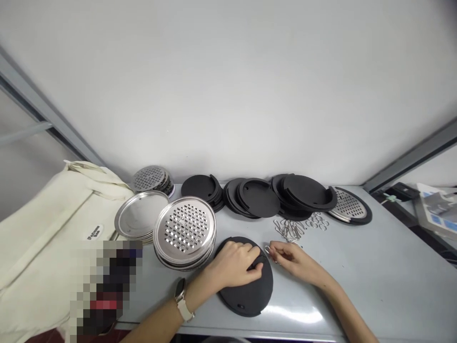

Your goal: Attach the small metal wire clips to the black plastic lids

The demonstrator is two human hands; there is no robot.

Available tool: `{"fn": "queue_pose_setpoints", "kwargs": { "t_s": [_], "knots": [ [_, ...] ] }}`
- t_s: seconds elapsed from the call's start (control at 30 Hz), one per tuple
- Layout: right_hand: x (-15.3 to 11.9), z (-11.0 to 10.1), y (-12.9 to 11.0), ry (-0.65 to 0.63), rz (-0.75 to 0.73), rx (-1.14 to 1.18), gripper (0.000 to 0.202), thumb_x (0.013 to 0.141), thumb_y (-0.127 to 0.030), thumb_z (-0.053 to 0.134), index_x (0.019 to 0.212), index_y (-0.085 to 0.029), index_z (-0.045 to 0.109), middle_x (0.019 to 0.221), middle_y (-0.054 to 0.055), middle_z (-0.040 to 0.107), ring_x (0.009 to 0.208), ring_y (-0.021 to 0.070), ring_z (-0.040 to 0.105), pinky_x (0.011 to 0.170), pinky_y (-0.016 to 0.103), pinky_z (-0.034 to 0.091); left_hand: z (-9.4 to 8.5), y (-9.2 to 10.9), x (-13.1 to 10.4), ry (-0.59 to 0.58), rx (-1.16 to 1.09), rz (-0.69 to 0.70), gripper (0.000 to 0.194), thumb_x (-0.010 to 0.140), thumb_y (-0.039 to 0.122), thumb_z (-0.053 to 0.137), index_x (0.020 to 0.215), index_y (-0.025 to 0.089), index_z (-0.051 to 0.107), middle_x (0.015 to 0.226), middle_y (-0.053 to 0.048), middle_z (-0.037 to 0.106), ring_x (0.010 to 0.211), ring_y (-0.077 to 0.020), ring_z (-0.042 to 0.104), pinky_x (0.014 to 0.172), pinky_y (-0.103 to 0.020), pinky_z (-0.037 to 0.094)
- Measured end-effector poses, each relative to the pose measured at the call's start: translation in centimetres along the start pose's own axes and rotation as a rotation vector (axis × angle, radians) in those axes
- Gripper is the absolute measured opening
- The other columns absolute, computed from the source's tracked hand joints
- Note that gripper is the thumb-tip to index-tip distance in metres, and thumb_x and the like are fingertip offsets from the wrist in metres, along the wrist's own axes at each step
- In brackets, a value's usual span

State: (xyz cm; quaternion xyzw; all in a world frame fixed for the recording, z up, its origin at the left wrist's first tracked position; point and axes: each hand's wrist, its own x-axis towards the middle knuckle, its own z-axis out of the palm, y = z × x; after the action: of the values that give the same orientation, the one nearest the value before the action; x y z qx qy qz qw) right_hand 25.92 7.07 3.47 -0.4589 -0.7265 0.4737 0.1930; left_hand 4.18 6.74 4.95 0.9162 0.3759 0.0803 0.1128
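A round black disc (pixel 246 297) lies on the grey table near its front edge, a small hole showing at its near side. My left hand (pixel 233 264), wearing a watch, rests on the disc's far half with its fingers curled against it. Just right of the disc, my right hand (pixel 300 263) pinches a small metal wire hook (pixel 267 249) between thumb and fingers. Behind that hand are a loose heap of similar wire hooks (pixel 288 229) and several metal rings (pixel 317 221).
Stacked metal grater discs (pixel 185 231) and plain metal discs (pixel 143 214) stand left, with another grater stack (pixel 150 178) behind. Black disc stacks (pixel 259 197) line the wall. At right, a grater disc (pixel 348 204) sits in a black disc. A cream cloth bag (pixel 53 228) covers the left side.
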Motion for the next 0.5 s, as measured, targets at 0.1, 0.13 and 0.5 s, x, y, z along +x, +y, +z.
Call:
{"fn": "queue_pose_setpoints", "kwargs": {
  "t_s": [0.1,0.13,0.5],
  "knots": [
    [-0.11,0.19,0.02,0.013,-0.006,-0.028,0.034,0.094,-0.04,0.035,0.068,-0.019,0.043,0.062,-0.003,0.04,0.059,0.0119,0.038,0.055,0.023,0.032,0.06,0.03,-0.03,-0.002,0.02,0.004,0.016,0.087,0.033,0.047,0.085,0.018,0.051,0.081,-0.002,0.063,0.071,-0.0188,0.061,0.06,-0.027,0.04],
    [-0.15,0.26,0.02,0.014,-0.007,-0.041,0.035,0.094,-0.041,0.035,0.068,-0.019,0.042,0.061,-0.004,0.039,0.058,0.0118,0.037,0.055,0.023,0.032,0.07,0.06,-0.05,0.002,0.022,0.006,0.015,0.087,0.033,0.047,0.085,0.018,0.051,0.081,-0.002,0.063,0.071,-0.0186,0.061,0.06,-0.027,0.04],
    [0.09,0.41,-0.09,-0.024,-0.027,-0.171,0.036,0.097,-0.04,0.033,0.068,-0.019,0.036,0.059,-0.005,0.034,0.055,0.0104,0.035,0.053,0.023,0.027,0.42,-0.01,-0.38,0.052,0.011,0.001,0.016,0.088,0.035,0.047,0.084,0.02,0.048,0.08,0.001,0.06,0.072,-0.0185,0.06,0.06,-0.029,0.037]
  ]
}}
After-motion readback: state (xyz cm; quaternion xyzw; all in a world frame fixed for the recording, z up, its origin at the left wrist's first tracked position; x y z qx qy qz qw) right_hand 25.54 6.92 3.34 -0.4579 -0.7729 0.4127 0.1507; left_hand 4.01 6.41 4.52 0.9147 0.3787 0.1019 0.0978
